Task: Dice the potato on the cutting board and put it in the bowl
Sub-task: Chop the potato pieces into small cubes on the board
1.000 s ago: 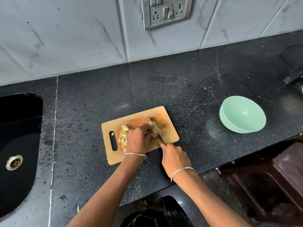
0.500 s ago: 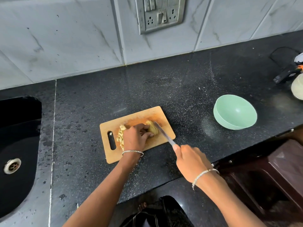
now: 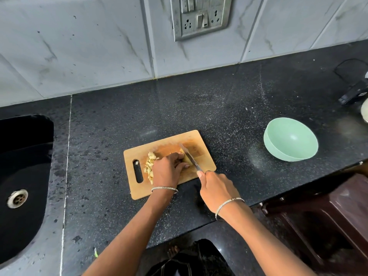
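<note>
A wooden cutting board (image 3: 203,156) lies on the black counter. A heap of diced potato (image 3: 149,166) sits on its left half. My left hand (image 3: 168,170) curls over the uncut potato piece (image 3: 186,158) and holds it down. My right hand (image 3: 216,188) grips the handle of a knife (image 3: 190,158), whose blade lies against the right side of that piece. The mint green bowl (image 3: 290,139) stands to the right of the board with nothing in it.
A black sink (image 3: 22,176) with a steel drain is at the left. A dark gadget (image 3: 352,94) lies at the far right edge. The counter's front edge runs just below the board. A brown plastic stool (image 3: 326,216) stands beneath at right.
My right hand has come back in from the right toward the board, and the knife blade now lies against the potato piece. My left hand stays on the potato.
</note>
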### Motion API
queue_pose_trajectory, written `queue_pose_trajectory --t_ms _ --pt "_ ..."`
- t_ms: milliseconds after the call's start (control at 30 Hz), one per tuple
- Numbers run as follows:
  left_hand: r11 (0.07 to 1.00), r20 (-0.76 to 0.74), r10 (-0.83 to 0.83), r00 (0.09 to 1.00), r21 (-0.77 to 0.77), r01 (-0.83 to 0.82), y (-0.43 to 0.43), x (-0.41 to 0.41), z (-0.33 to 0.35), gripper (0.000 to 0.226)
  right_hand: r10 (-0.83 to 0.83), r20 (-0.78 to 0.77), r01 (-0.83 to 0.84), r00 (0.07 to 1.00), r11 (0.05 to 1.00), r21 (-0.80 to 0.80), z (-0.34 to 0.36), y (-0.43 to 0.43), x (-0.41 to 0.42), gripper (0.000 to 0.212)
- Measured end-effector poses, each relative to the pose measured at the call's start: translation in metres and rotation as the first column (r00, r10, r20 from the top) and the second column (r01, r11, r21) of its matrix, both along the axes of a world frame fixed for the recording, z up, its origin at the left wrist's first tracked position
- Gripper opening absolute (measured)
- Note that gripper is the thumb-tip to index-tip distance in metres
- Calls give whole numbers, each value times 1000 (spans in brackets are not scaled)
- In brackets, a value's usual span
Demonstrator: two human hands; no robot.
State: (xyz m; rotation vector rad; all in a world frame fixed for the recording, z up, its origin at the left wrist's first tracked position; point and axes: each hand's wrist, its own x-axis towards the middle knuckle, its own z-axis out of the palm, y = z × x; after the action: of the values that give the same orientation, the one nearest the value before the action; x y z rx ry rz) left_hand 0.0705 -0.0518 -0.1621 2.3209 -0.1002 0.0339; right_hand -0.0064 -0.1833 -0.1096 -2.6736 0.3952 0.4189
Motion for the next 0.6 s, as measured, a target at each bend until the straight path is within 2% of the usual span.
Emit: queue_pose_trajectory --t_ms 300,600 --pt "999 54 -10 998 35 8 1 3 -2 20 -21 29 21 999 1000 8 -12 24 41 44" --pt "1000 51 -8 999 -6 8 1 2 -4 19 -37 18 38 999 999 -25 -29 19 6 46"
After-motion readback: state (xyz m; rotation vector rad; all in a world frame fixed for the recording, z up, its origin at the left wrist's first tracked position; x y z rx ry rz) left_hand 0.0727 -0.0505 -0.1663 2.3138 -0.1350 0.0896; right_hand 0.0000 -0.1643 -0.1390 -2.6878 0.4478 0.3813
